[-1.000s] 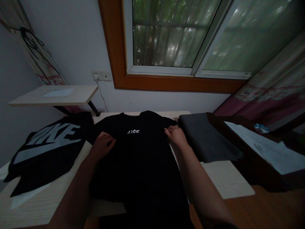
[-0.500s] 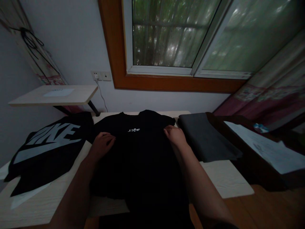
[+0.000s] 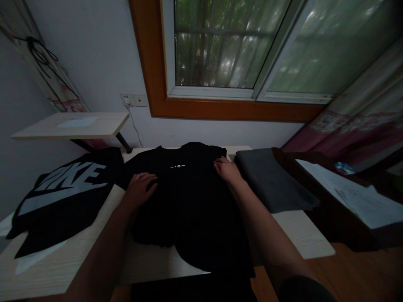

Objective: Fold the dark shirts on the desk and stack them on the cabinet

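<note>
A black T-shirt (image 3: 192, 201) with a small white print (image 3: 178, 166) on its chest lies across the light wooden table, collar toward the window. The cloth is rumpled near the print, which shows only in part. My left hand (image 3: 141, 189) rests on the shirt's left side, its fingers stretched and its thumb apart. On the shirt's right side, near the sleeve, my right hand (image 3: 227, 169) lies with its fingers reaching over the fabric. The shirt's lower part hangs toward the front edge, uneven at the hem.
At left lies a black garment with large grey letters (image 3: 72, 176), below a raised wooden shelf (image 3: 110, 126). Folded dark grey cloth (image 3: 273, 180) sits right of the shirt. Farther right is a white printed sheet (image 3: 352, 193). Table edge (image 3: 302, 235) shows at right.
The shirt has shifted slightly away toward the window, and its hem has risen off part of the table. The print is now partly hidden by creases. Both hands have moved slightly inward.
</note>
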The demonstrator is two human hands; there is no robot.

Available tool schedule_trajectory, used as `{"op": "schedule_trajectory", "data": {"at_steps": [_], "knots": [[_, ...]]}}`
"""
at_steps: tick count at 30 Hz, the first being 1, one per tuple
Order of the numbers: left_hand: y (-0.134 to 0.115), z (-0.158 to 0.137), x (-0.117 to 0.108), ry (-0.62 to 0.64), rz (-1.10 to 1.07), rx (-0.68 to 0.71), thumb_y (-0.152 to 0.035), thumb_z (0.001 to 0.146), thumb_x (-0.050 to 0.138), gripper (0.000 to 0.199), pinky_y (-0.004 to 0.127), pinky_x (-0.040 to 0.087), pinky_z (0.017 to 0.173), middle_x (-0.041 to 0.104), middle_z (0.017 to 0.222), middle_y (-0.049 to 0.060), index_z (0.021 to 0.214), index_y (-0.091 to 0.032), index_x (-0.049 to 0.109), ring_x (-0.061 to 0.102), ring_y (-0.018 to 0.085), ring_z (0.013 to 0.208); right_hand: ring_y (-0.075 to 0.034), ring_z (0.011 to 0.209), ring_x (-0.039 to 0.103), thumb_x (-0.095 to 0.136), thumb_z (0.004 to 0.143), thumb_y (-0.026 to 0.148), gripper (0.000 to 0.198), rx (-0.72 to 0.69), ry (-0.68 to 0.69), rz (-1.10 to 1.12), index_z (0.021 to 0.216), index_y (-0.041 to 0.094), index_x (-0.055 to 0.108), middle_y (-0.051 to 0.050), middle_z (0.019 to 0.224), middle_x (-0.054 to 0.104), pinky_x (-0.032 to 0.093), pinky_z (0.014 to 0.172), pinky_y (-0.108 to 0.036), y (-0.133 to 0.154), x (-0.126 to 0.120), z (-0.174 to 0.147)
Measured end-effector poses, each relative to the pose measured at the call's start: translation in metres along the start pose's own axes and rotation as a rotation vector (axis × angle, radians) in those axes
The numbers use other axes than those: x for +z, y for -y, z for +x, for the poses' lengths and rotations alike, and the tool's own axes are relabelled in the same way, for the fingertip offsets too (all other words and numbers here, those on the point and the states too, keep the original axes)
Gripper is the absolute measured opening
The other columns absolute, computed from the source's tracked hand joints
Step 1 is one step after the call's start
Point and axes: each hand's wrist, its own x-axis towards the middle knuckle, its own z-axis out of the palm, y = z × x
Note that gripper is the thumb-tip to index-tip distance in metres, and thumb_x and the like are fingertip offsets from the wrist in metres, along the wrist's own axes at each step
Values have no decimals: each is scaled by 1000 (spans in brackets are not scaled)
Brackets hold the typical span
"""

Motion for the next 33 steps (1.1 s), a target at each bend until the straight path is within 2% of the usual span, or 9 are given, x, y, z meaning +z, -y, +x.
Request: {"op": "schedule_trajectory", "data": {"at_steps": [4,8,12,16,19,22,26,30,33], "knots": [[0,2,6,23,18,-49,-46,98,52,39,68,26,117,64,142,7,131,-30,64,46,33,139,-27,140,48,47,103,30,36,-2,18,-25,126,21,73,-8,138,65,44,110,-39,-2,1,14],[-1,2,2,-28,7,-9,-44,98,50,35,63,29,117,64,140,7,126,-29,66,47,31,138,-27,136,50,45,103,29,38,-6,33,-34,127,19,72,-11,138,64,43,110,-37,-1,0,24],[-9,0,-10,-71,15,83,-38,100,47,30,50,44,104,72,109,9,101,-22,72,61,26,108,-27,136,49,46,102,30,39,7,34,-42,131,17,69,-12,141,61,42,110,-38,5,2,20],[-20,-4,-17,12,4,131,-36,101,44,34,42,50,87,72,90,7,87,-23,72,63,23,88,-33,144,37,43,103,30,43,82,-44,-89,142,19,58,-11,153,50,42,109,-47,22,4,-2],[-25,-4,-18,41,-5,123,-36,100,45,31,42,51,89,75,97,6,94,-24,73,65,23,92,-36,141,36,42,103,30,42,99,-100,-115,141,21,57,-11,156,46,44,103,-48,37,1,-27],[-27,-4,-17,55,0,91,-34,99,47,28,45,50,95,75,103,7,100,-23,72,66,24,97,-35,125,47,44,102,32,39,89,-87,-129,137,22,59,-14,145,53,46,94,-45,46,-5,-52],[-28,-5,-13,59,7,29,-37,98,50,29,49,50,99,74,111,9,110,-22,70,65,28,106,-34,114,50,43,102,31,39,38,-56,-151,136,22,58,-15,136,58,46,88,-44,49,-11,-79],[-24,-6,-5,54,-47,8,-41,98,49,34,49,49,106,71,122,10,120,-22,66,63,28,118,-34,117,49,43,101,27,41,11,-68,-130,138,19,57,-14,139,58,45,92,-44,47,-11,-90],[-17,-1,1,72,-77,21,-39,98,47,37,49,45,112,67,132,11,126,-21,64,59,27,127,-33,120,48,44,100,26,41,17,-85,-108,138,17,57,-14,141,57,44,96,-44,47,-8,-82]]}}
